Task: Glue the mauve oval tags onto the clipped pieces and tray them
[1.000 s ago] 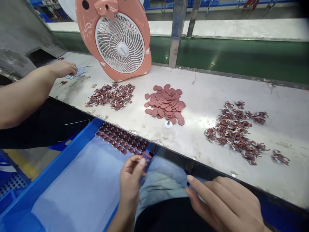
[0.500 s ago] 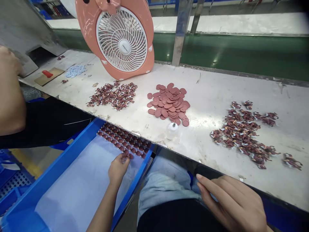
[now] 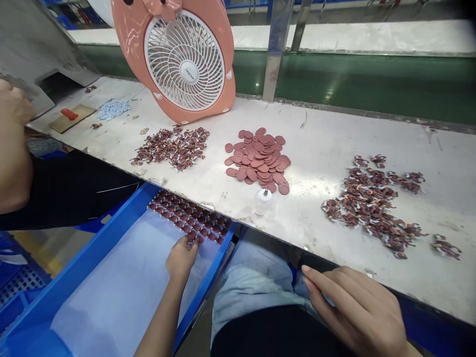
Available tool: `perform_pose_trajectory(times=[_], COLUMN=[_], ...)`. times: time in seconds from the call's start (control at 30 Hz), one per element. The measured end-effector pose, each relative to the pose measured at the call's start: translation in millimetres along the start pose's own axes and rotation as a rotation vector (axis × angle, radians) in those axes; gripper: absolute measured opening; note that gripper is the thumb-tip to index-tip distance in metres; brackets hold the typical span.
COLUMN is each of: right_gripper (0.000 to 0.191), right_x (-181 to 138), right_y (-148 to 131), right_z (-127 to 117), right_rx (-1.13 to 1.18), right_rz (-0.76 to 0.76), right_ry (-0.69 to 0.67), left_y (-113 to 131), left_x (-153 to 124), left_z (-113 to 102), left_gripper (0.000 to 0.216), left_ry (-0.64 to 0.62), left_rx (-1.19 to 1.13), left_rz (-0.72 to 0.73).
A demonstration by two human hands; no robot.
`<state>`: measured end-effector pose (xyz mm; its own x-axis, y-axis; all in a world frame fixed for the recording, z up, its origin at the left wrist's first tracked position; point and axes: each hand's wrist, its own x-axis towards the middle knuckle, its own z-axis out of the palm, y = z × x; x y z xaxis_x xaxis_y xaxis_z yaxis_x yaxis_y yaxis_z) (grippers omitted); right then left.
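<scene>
My left hand (image 3: 182,259) reaches into a blue tray (image 3: 80,267), its thumb and fingers closed on a small brown piece (image 3: 200,239) at the front edge of the rows. Several rows of similar brown pieces (image 3: 186,214) lie on the white sheet (image 3: 122,277) at the tray's far end. Over the table's front edge, at lower right, my right hand (image 3: 359,307) hovers with fingers stretched out. Its thumb and index tips are near each other, and nothing shows between them. Close by on the table is a small clear bottle with a white cap (image 3: 264,198).
On the table lie a pile of reddish-brown ovals (image 3: 260,161), two heaps of small brown figures (image 3: 171,147) (image 3: 372,206) and light-blue bits (image 3: 113,109). A pink fan (image 3: 189,72) stands behind. A red object (image 3: 69,114) rests on a board. Another person's arm (image 3: 13,148) is at left.
The view has shifted slightly. My left hand stays at the same piece by the rows, and my right hand has barely moved.
</scene>
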<state>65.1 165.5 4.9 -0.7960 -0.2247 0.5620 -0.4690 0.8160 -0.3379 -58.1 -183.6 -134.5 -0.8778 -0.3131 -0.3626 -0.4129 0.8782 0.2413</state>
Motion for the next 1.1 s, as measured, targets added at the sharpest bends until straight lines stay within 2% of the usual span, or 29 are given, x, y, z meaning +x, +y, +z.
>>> perform_pose_trajectory(times=[0.23, 0.37, 0.5, 0.57, 0.67, 0.73, 0.8, 0.87, 0.97, 1.03, 1.1], right_gripper=[0.031, 0.029, 0.044, 0.056, 0.058, 0.047, 0.034, 0.029, 0.029, 0.026, 0.023], right_x=[4, 25, 61, 78, 98, 104, 105, 99, 84, 73, 62], right_y=[5, 9, 12, 11, 9, 8, 9, 10, 11, 10, 7], right_z=[2, 6, 22, 34, 51, 57, 58, 54, 45, 38, 31], right_rx=[-0.01, -0.011, -0.074, -0.084, -0.049, -0.006, 0.058, 0.146, 0.321, 0.466, 0.618], right_rz=[0.007, 0.097, 0.255, 0.314, 0.336, 0.346, 0.358, 0.373, 0.409, 0.447, 0.496], right_ry=[0.003, 0.045, 0.027, -0.027, -0.076, -0.09, -0.079, -0.043, 0.029, 0.074, 0.105], left_y=[4, 18, 61, 94, 147, 175, 193, 200, 198, 192, 186], left_x=[-5, -24, -40, -38, -27, -17, -9, -4, -7, -22, -51], left_z=[-3, -26, -63, -82, -103, -112, -118, -121, -123, -122, -118], left_gripper=[0.036, 0.03, 0.037, 0.034, 0.03, 0.032, 0.029, 0.024, 0.018, 0.017, 0.018], left_ry=[0.088, 0.322, 0.634, 0.693, 0.629, 0.55, 0.474, 0.425, 0.392, 0.375, 0.331], left_rx=[-0.049, -0.173, -0.306, -0.322, -0.29, -0.253, -0.224, -0.219, -0.274, -0.347, -0.429], left_rz=[0.021, 0.121, 0.357, 0.504, 0.716, 0.792, 0.825, 0.823, 0.782, 0.752, 0.751])
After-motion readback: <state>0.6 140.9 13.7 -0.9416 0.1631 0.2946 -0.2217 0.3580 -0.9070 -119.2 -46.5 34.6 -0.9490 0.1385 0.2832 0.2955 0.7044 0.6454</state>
